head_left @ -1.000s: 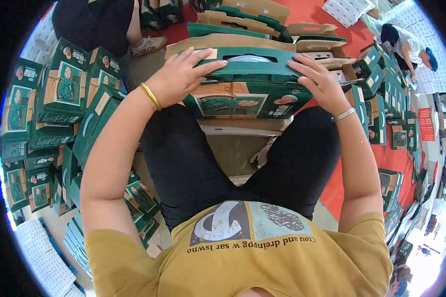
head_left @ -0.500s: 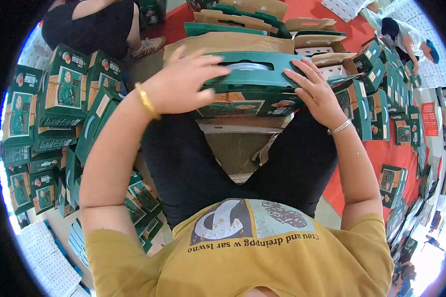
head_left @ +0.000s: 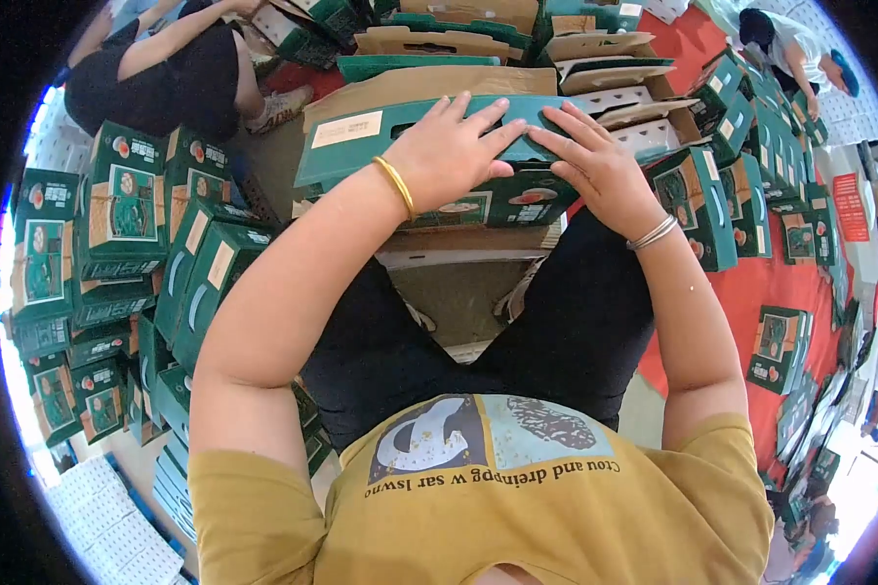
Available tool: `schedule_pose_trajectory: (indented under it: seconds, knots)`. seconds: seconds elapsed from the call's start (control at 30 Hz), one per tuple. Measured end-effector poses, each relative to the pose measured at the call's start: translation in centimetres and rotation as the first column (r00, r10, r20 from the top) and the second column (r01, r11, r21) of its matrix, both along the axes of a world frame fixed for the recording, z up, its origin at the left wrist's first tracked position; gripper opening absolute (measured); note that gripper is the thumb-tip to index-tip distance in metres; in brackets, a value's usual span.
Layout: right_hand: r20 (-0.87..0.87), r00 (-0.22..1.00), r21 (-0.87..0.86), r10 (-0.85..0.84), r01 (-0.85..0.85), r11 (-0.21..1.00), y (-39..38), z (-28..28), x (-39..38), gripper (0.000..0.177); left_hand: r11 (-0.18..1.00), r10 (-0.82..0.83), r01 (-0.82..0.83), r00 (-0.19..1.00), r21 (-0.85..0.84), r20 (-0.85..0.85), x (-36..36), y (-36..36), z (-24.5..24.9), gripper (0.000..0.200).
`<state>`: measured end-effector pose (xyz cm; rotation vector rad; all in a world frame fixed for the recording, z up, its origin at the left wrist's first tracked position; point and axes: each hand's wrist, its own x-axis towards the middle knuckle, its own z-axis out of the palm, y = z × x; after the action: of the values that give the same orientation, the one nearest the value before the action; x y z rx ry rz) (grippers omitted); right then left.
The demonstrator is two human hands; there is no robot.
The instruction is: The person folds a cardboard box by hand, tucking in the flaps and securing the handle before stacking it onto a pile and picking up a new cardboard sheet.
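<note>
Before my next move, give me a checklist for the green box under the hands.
1. Left hand on top of the green box: ok.
2. Right hand on top too: ok.
3. Pale label uncovered: ok.
4. Handle slot uncovered: not ok, the left hand hides most of it.
5. Brown cardboard behind the top folded flat: not ok, it stands up.
6. Contents inside: cannot tell.

On my remote feed I count 1 L hand (head_left: 449,151) + 1 R hand (head_left: 600,177), 1 green carton (head_left: 324,164) under both, 1 gold bangle (head_left: 394,187), min. 2 other ppl (head_left: 156,73), 1 red sign (head_left: 850,207), 3 shoes (head_left: 279,109) in part. Other printed cartons (head_left: 129,200): dozens, approx.; overlaps block an exact no.
</note>
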<state>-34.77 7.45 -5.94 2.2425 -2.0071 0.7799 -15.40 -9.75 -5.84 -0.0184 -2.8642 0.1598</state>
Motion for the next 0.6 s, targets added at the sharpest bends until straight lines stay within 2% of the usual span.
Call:
schedule_pose_trajectory:
  seconds: [0.07, 0.17, 0.27, 0.3, 0.43, 0.47, 0.53, 0.6]
  knots:
    - [0.004, 1.0, 0.013, 0.008, -0.008, 1.0, 0.3, 0.2, 0.1, 0.043, 1.0, 0.018, -0.019, 1.0, -0.016, -0.018, 0.2, 0.4, -0.1, 0.065]
    - [-0.049, 0.999, -0.012, 0.009, -0.009, 1.0, 0.9, 0.0, 0.6, 0.043, 0.997, 0.062, -0.065, 0.996, 0.046, 0.068, 0.9, 1.7, 0.4, 0.079]
    - [-0.131, 0.99, 0.041, 0.051, -0.046, 0.998, 2.3, 0.1, 1.1, 0.055, 0.994, 0.093, -0.101, 0.985, 0.047, 0.144, 1.5, 3.2, 0.5, 0.09]
    - [-0.113, 0.992, 0.069, 0.06, -0.052, 0.996, 2.6, 0.2, 1.2, 0.059, 0.993, 0.093, -0.1, 0.989, 0.059, 0.114, 1.7, 3.4, 0.3, 0.088]
    - [-0.16, 0.987, 0.058, 0.029, -0.02, 0.998, 2.8, 0.4, 1.8, 0.059, 0.991, 0.111, -0.116, 0.991, 0.072, 0.07, 1.9, 3.7, -0.1, 0.077]
    - [-0.12, 0.993, 0.056, 0.021, -0.014, 0.998, 2.8, 0.1, 1.8, 0.059, 0.99, 0.114, -0.119, 0.991, 0.072, 0.066, 1.9, 3.6, 0.0, 0.077]
    - [-0.078, 0.997, 0.057, 0.02, -0.016, 0.998, 2.7, -0.2, 1.8, 0.059, 0.99, 0.063, -0.067, 0.997, 0.123, 0.038, 2.1, 3.1, 0.2, 0.06]
    - [-0.005, 1.0, 0.027, 0.03, -0.03, 0.999, 2.4, -0.4, 1.6, 0.057, 0.97, -0.072, 0.066, 0.997, 0.235, 0.017, 2.4, 1.2, 0.2, 0.044]
